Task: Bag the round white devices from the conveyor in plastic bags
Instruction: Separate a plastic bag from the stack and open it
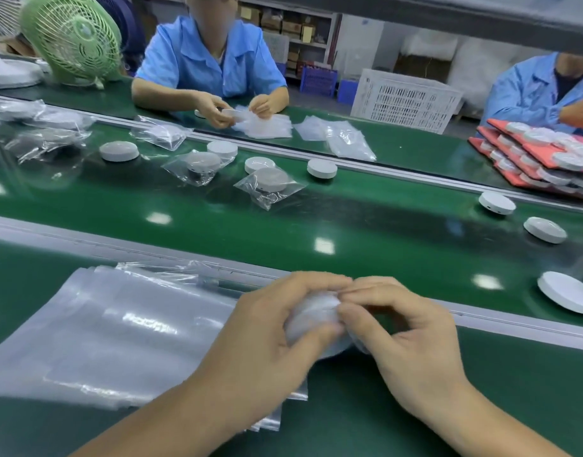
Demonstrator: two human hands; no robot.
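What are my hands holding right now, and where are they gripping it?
Both hands hold one round white device. The left hand cups its left side; the right hand pinches its upper right edge. Blur hides whether a bag is around it.

Round white device (313, 319) in bag, between hands (342, 338)

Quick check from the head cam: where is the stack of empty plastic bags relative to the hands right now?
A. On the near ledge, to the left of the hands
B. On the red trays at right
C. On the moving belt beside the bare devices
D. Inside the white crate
A: the stack of empty plastic bags lies flat on the near green ledge, left of the left hand and right hand, which hold a device between them.
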